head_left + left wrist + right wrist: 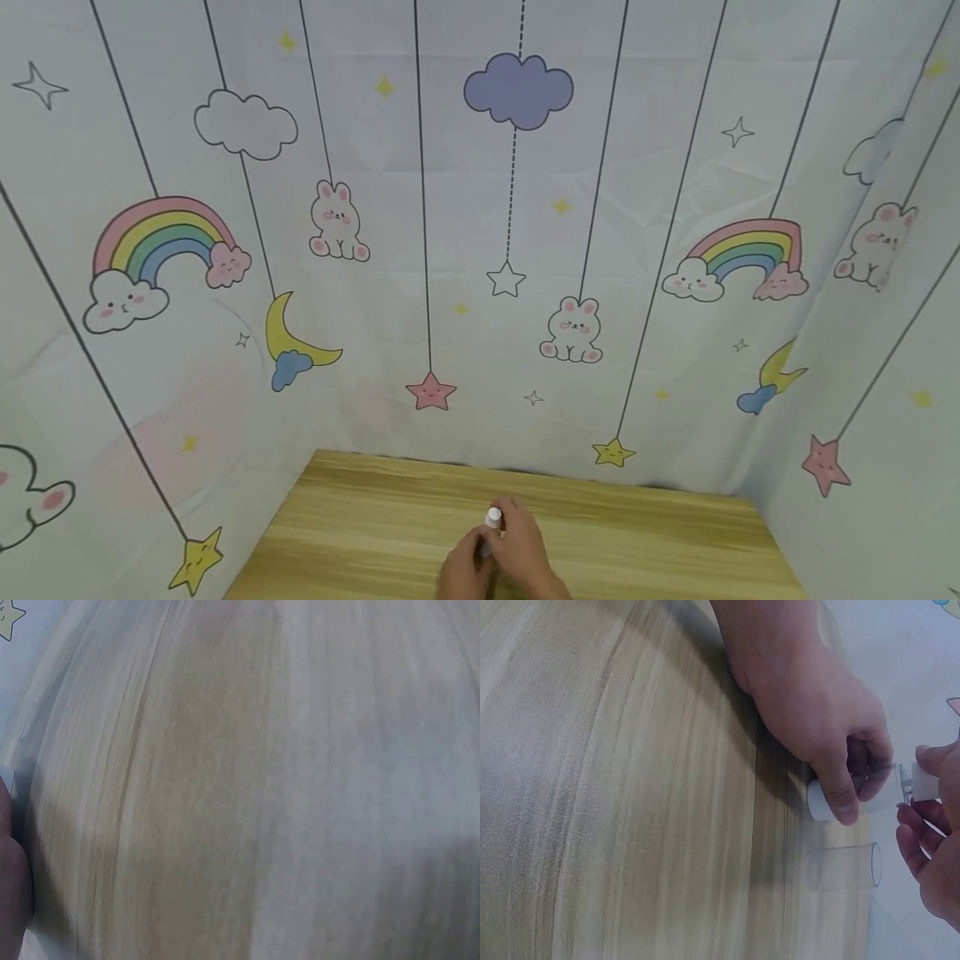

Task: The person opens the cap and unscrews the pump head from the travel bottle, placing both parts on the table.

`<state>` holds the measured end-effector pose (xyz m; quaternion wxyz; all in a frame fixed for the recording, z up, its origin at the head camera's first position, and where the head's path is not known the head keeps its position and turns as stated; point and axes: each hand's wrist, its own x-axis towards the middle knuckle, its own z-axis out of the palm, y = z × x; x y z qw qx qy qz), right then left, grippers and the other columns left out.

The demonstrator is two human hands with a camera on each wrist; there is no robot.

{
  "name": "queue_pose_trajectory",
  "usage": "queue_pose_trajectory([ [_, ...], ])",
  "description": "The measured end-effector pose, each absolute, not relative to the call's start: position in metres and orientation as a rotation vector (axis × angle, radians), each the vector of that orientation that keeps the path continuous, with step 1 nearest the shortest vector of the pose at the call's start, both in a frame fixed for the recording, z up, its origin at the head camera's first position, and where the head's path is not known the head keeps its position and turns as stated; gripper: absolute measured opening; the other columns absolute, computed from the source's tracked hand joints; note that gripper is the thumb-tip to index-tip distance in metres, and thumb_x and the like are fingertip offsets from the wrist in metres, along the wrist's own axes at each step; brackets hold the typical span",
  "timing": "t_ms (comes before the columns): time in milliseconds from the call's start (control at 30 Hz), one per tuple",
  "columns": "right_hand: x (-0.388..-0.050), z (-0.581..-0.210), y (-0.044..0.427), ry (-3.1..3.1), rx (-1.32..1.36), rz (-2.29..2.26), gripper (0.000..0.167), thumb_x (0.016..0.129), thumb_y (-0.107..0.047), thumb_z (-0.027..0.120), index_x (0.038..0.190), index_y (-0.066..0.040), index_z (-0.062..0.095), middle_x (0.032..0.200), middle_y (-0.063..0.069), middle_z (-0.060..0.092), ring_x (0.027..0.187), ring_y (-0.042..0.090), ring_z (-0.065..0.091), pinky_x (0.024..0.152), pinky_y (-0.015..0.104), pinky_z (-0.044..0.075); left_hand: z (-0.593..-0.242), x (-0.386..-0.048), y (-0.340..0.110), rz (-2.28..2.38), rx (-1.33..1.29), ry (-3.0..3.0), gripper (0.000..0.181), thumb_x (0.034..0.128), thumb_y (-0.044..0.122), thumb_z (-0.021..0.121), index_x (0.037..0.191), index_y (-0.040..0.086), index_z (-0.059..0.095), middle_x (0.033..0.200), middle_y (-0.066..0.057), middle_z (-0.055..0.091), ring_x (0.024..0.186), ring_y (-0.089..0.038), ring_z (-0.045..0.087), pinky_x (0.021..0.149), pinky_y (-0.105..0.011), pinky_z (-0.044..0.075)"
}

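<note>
A small clear bottle with a white base (819,801) is in my left hand (817,712), thumb and fingers curled round its body. At the bottle's other end, my right hand (941,825) pinches a white cap (925,784) by the neck. In the head view, my left hand (465,571) and right hand (519,542) meet around the bottle, its white top (493,517) showing between them. A clear open-ended cylinder (844,868) is on the table beside the bottle. The left wrist view catches only part of a hand (13,892) at its left edge.
The wood-grain tabletop (390,508) lies under both hands. White cloth walls (480,333) printed with rainbows, rabbits, clouds and stars enclose it at the back and sides.
</note>
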<state>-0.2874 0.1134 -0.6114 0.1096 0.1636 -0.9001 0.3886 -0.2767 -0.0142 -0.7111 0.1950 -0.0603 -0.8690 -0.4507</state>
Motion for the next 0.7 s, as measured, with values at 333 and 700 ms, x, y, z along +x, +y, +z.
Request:
queue_pose_trajectory([
  [333,-0.2857,-0.6088,0.1145,-2.65,0.516,1.109,0.027,0.093,-0.01,0.08,0.117,-0.006,0.068,0.111,0.005,0.07,0.093,0.018,0.066,0.077,0.035,0.058,-0.7125,-0.2768,-0.0125,-1.262,-0.131,-2.435,0.034,0.0919,0.016,0.083,0.124,0.014,0.073,0.113,-0.003,0.079,0.103,-0.026,0.075,0.085,-0.046,0.061],
  [700,-0.2835,-0.6157,0.1177,-2.558,0.648,0.974,0.033,0.094,-0.003,0.077,0.125,-0.003,0.067,0.121,0.01,0.071,0.109,0.029,0.067,0.086,0.045,0.059,-0.7124,-0.2764,-0.0129,-1.316,-0.113,-2.475,0.038,0.0931,0.016,0.081,0.129,0.012,0.071,0.118,-0.005,0.078,0.109,-0.029,0.074,0.091,-0.051,0.06],
])
